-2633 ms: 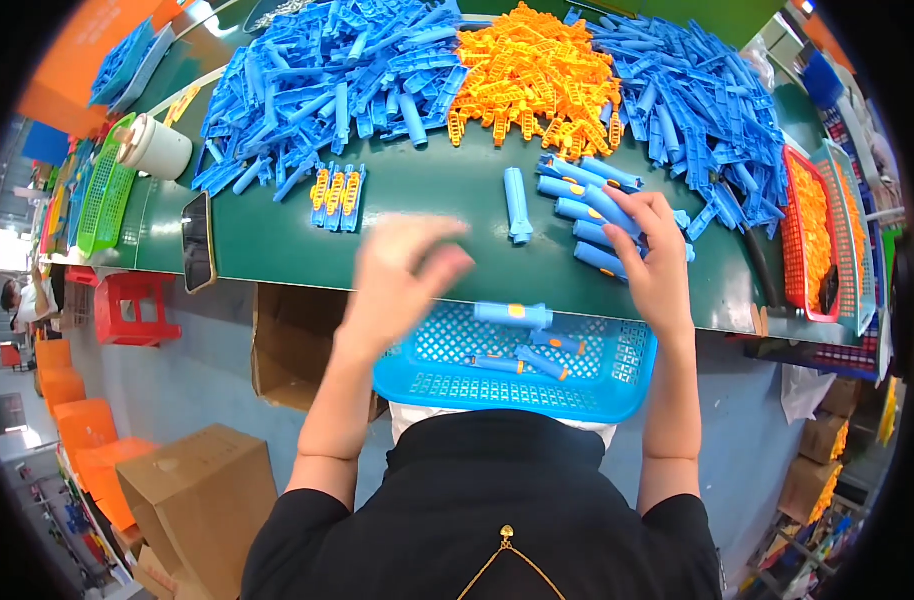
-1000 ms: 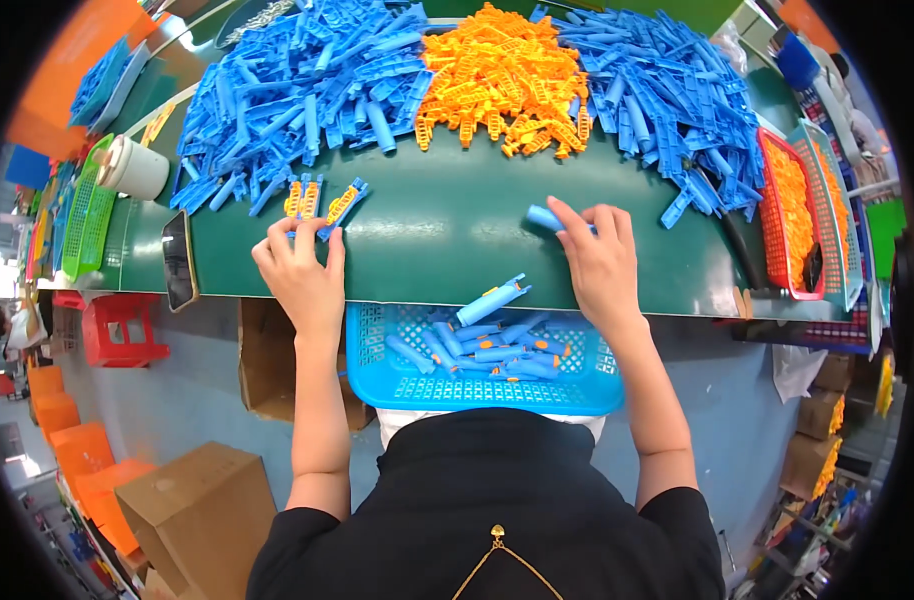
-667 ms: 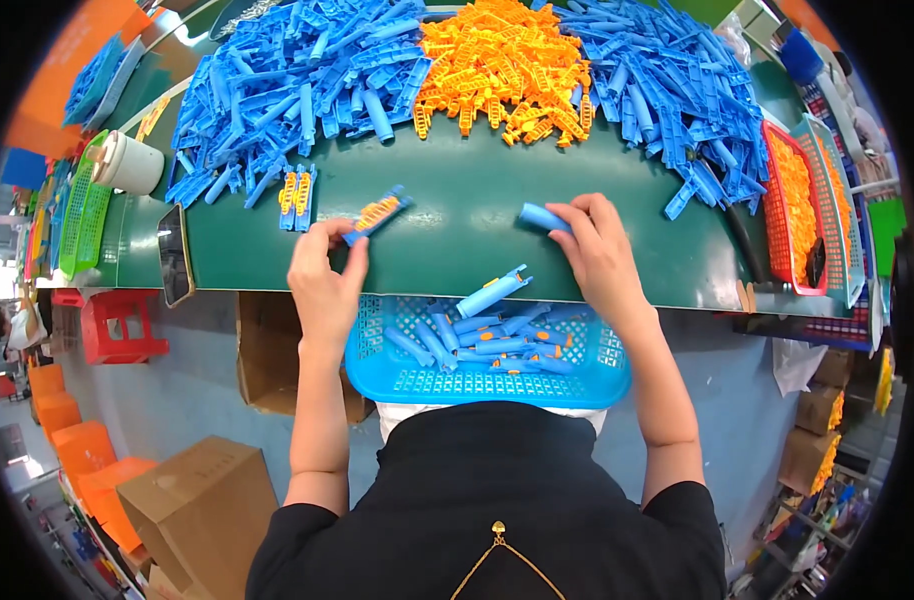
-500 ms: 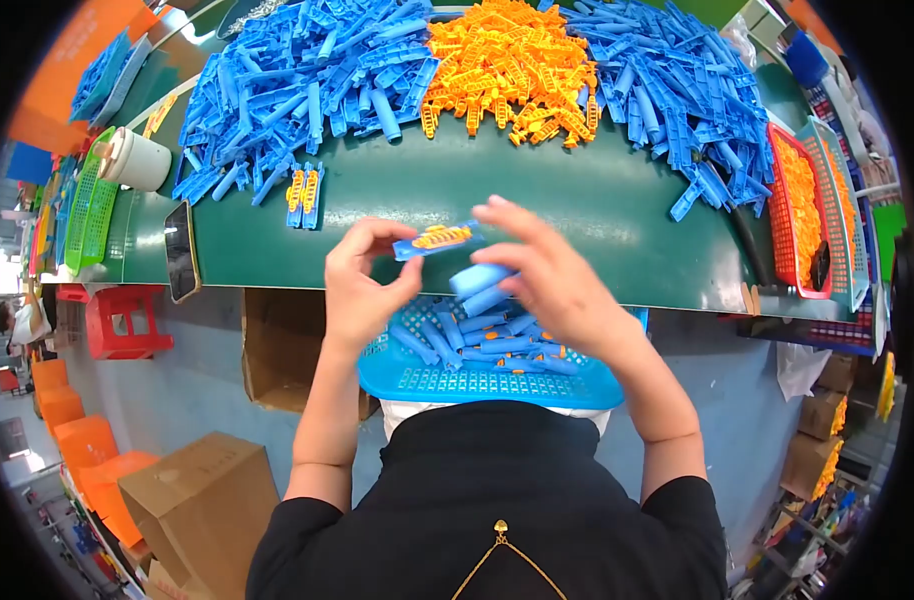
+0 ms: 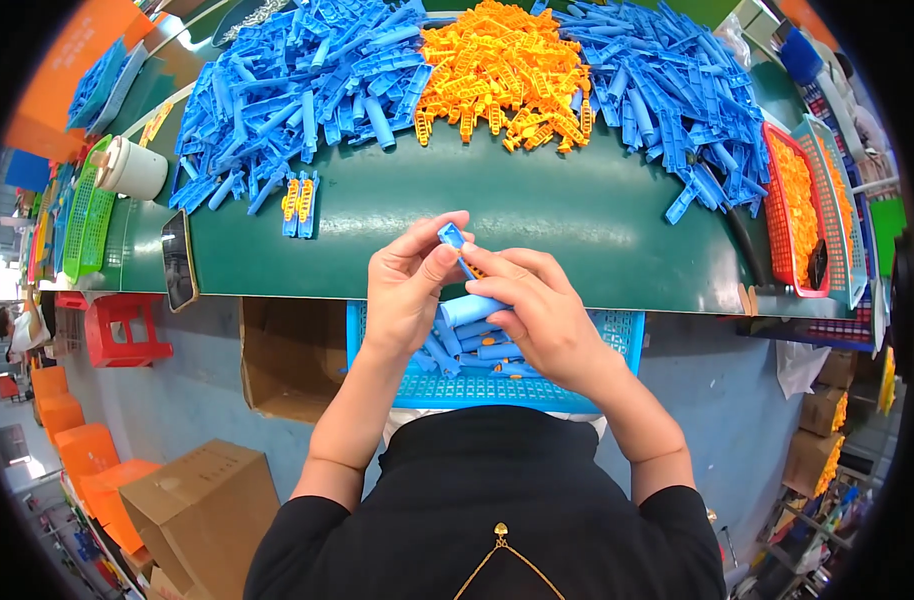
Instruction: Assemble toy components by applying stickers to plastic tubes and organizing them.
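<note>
Between the fingertips of my left hand (image 5: pixel 402 290) is a blue plastic half-shell (image 5: pixel 451 236), tilted, with a bit of its orange insert showing. My right hand (image 5: pixel 552 322) has its thumb and fingers closed; its fingertips touch the half-shell's near end. A rounded blue shell piece (image 5: pixel 467 309) is also tucked in that right hand, below the half-shell. Both hands meet over the table's front edge. Beneath them a blue mesh basket (image 5: pixel 477 393) holds several blue pieces with orange parts. Two half-shells with orange inserts (image 5: pixel 299 205) lie side by side on the green table (image 5: pixel 377 190).
Blue shells form a left heap (image 5: pixel 297 90) and a right heap (image 5: pixel 672 95), with an orange insert heap (image 5: pixel 502 75) between. A phone (image 5: pixel 179 260) and white pot (image 5: pixel 132 167) stand left, a red basket (image 5: pixel 777 215) right. Cardboard boxes (image 5: pixel 202 500) sit below.
My hands have come together. The half-shell has turned from nearly level to steeply tilted, and my right fingers have closed in on it. The basket looks slightly shifted.
</note>
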Motion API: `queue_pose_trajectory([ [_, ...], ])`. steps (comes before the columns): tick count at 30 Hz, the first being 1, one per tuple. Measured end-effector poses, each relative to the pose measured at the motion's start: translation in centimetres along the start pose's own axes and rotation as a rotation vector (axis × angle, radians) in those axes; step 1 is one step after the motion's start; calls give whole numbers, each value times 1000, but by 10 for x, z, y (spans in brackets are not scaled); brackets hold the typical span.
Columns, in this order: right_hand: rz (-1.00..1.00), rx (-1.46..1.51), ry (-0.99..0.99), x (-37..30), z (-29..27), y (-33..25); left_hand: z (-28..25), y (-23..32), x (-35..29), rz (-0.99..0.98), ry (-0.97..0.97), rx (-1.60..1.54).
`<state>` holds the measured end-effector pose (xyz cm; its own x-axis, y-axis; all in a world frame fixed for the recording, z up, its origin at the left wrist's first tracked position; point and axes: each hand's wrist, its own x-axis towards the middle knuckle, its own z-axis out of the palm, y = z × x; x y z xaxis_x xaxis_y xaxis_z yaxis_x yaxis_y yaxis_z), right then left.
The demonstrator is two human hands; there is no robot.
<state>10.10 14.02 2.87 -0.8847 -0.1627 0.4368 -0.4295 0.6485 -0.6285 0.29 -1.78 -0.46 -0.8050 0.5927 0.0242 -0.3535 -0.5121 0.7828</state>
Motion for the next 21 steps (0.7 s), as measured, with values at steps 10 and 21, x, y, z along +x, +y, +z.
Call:
queue_pose_trajectory([
  [10,377,393,332,-1,13,-2,15,-2,-4,191,29,293],
  [21,354,498,380,-4,18,5,20,-3,0,153,21,280],
])
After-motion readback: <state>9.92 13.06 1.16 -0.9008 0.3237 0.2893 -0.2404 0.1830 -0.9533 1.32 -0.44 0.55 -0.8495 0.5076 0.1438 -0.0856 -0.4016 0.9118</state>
